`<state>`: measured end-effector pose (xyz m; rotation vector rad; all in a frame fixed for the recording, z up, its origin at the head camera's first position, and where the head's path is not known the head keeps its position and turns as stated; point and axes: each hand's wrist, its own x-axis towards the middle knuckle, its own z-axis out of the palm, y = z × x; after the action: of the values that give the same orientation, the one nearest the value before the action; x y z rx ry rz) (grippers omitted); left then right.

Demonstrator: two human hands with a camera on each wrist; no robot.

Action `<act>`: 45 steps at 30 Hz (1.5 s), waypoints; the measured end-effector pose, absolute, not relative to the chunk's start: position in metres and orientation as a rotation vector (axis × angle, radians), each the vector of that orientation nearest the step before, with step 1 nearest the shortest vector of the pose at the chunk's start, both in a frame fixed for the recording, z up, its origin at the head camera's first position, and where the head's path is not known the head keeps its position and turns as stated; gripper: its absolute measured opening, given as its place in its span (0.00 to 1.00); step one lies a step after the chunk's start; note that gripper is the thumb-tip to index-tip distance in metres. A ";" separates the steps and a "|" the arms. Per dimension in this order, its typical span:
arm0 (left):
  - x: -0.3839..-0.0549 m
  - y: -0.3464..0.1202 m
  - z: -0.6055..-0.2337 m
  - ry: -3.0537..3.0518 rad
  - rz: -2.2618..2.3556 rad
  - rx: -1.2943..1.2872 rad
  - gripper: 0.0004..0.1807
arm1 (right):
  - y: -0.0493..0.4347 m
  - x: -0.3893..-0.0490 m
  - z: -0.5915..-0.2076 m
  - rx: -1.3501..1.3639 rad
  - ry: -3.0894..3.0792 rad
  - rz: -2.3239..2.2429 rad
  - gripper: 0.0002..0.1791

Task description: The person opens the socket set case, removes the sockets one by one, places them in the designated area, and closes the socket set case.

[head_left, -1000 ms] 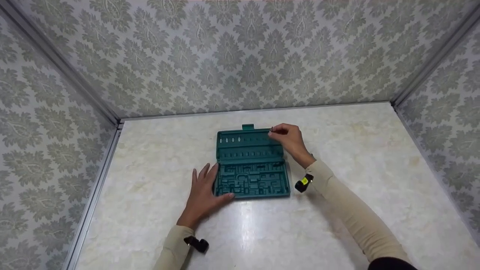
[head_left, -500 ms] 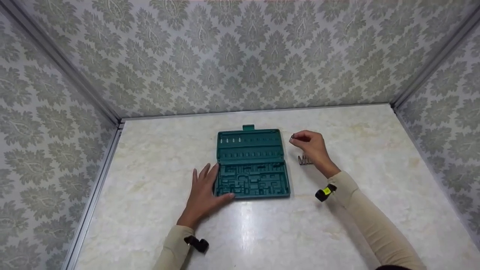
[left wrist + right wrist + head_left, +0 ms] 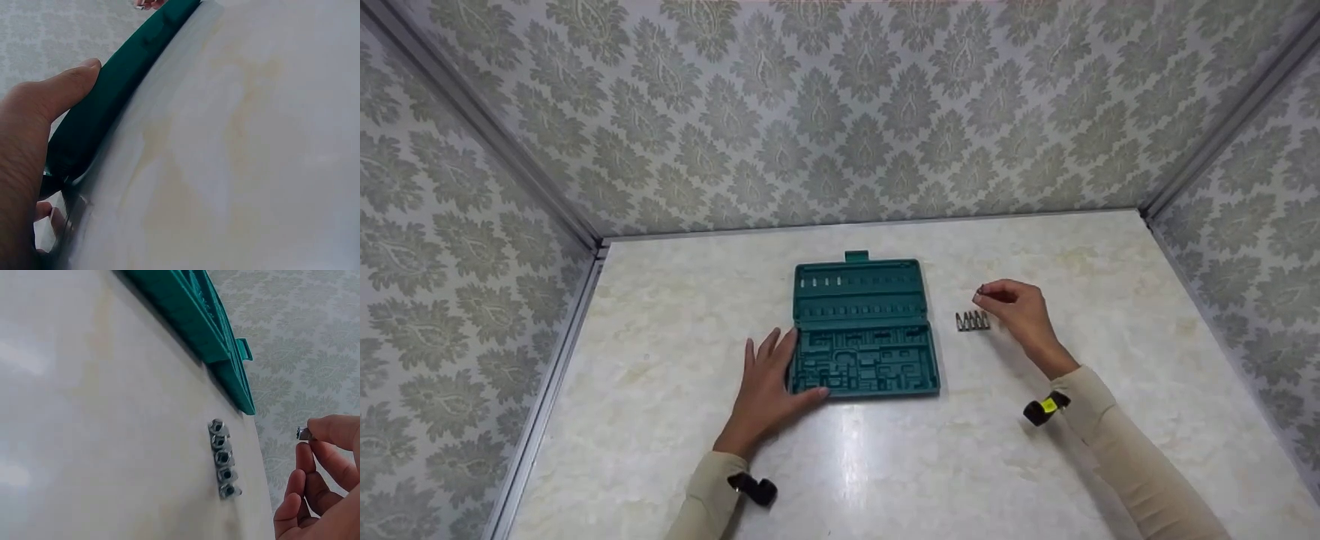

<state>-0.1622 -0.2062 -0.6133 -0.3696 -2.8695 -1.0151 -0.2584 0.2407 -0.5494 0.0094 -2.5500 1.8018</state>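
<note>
A green plastic case [image 3: 861, 295] lies unfolded on the table, its moulded compartments facing up. My left hand [image 3: 765, 391] rests at its near left corner, fingers spread along the left side and thumb on the front edge. In the left wrist view the thumb [image 3: 76, 87] lies straight against the case wall. Right of the case, my right hand [image 3: 1021, 319] pinches a small metal socket [image 3: 304, 433] between thumb and fingertips, held above the table. Just below and left of that hand, several metal sockets [image 3: 224, 458] stand in a short row.
The pale marbled table [image 3: 660, 315] reaches to a patterned wall [image 3: 840, 112] at the back. Similar walls close off both sides. A latch tab [image 3: 856, 256] sticks out from the far edge of the case.
My right hand has moved from the lid's far right corner rightward and nearer to me, pinching the socket. The socket row has come into sight. My left hand has stayed put.
</note>
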 end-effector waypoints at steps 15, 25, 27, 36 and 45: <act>-0.163 -0.207 -0.614 -2.859 -1.017 -0.379 0.67 | 0.274 -0.241 -0.561 -0.135 -2.688 1.616 0.17; -0.161 -0.205 -0.613 -2.884 -1.005 -0.348 0.67 | 0.277 -0.240 -0.570 -0.066 -2.787 1.472 0.13; -0.161 -0.205 -0.613 -2.885 -1.002 -0.350 0.67 | 0.276 -0.240 -0.570 -0.042 -2.797 1.463 0.13; -0.161 -0.206 -0.613 -2.863 -1.016 -0.368 0.67 | 0.273 -0.243 -0.570 0.012 -2.815 1.406 0.12; -0.161 -0.206 -0.612 -2.880 -1.048 -0.337 0.67 | 0.272 -0.246 -0.575 0.009 -2.789 1.382 0.10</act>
<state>-0.1608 -0.2060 -0.6123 -0.3372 -2.8803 -1.0477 -0.2456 0.2720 -0.5748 0.0088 -2.7887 1.3822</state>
